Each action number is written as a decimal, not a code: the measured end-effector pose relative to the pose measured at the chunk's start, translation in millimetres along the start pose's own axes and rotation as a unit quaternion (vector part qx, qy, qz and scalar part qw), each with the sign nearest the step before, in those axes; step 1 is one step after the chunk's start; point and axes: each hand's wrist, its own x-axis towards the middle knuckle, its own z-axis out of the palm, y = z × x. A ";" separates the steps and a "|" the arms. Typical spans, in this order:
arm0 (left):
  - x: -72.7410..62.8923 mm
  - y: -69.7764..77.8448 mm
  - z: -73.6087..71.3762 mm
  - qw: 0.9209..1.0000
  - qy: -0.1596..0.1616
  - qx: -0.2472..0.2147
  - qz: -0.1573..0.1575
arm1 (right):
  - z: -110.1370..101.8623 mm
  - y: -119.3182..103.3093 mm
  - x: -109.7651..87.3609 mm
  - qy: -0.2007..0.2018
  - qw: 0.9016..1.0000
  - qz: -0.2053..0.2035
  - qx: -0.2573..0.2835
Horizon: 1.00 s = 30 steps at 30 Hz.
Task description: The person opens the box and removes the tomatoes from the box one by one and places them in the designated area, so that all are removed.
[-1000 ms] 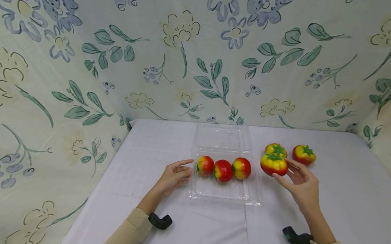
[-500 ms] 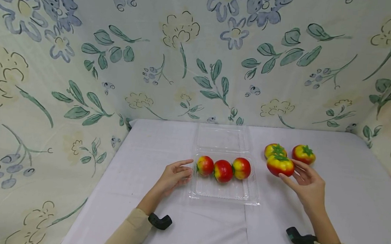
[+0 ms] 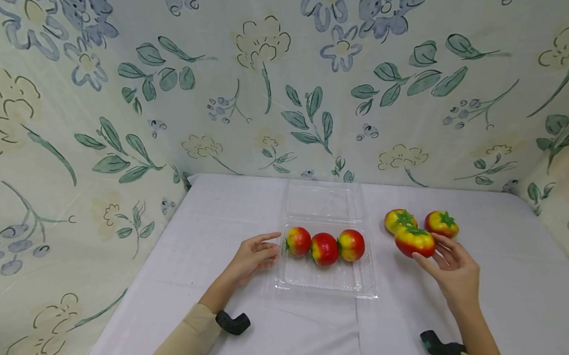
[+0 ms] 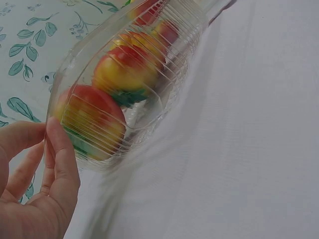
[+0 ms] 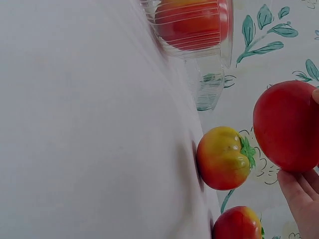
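Observation:
In the head view my right hand [image 3: 457, 272] holds a red-and-yellow tomato [image 3: 413, 243] with a green leafy top, its thumb and fingers on the tomato's side. The right wrist view has this tomato [image 5: 286, 127] raised above the white cloth. My left hand [image 3: 253, 256] is at the left edge of a clear plastic clamshell box [image 3: 317, 280]. The left wrist view shows the thumb and forefinger pinching the box's rim [image 4: 52, 112]. Inside lie three similar tomatoes, the left [image 3: 298, 241], the middle [image 3: 325, 249] and the right [image 3: 351, 245], side by side.
Two more tomatoes, a nearer one [image 3: 399, 220] and one farther right [image 3: 442, 224], sit on the white-covered table [image 3: 513, 278] behind my right hand. The box's lid [image 3: 323, 201] lies folded back, away from me. A flowered cloth [image 3: 325, 147] hangs behind the table.
My right hand has moved to the right with its tomato, away from the box. The left hand and the box stay in place.

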 end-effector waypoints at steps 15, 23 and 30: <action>0.8 -0.1 -0.8 1.000 -0.004 0.011 0.004 | -18.1 5.6 7.3 0.019 0.996 0.077 0.030; 0.3 0.6 -0.1 1.000 -0.001 0.010 0.001 | -29.0 12.4 9.4 0.036 0.993 0.100 0.056; 1.0 -0.7 -0.8 1.000 -0.005 0.007 0.007 | -35.0 13.8 10.4 0.051 0.989 0.115 0.082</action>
